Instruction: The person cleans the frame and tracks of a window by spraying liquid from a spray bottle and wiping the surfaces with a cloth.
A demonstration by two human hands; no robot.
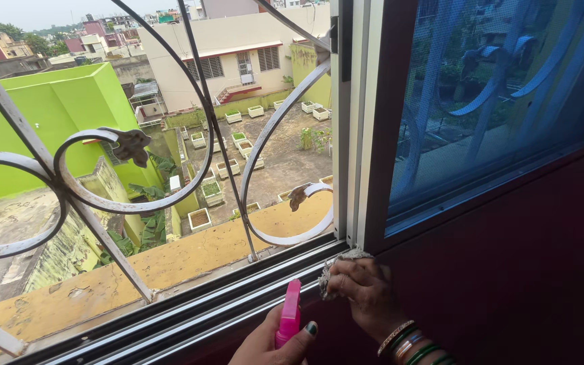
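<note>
My left hand (pixel 268 341) is at the bottom edge, gripping a pink spray bottle (pixel 289 314) that stands upright by the window track. Just to its right, my right hand (pixel 368 292), with bangles on the wrist, presses a grey cloth (pixel 336 265) into the corner where the metal sliding track (pixel 190 311) meets the window frame (pixel 356 135). The cloth is bunched and partly hidden under my fingers.
A white curled iron grille (pixel 103 165) covers the open window half. A sliding pane with blue mesh (pixel 481 88) fills the right side above a dark maroon wall (pixel 522 270). Outside lie a yellow ledge (pixel 170 260), a green building and rooftop planters.
</note>
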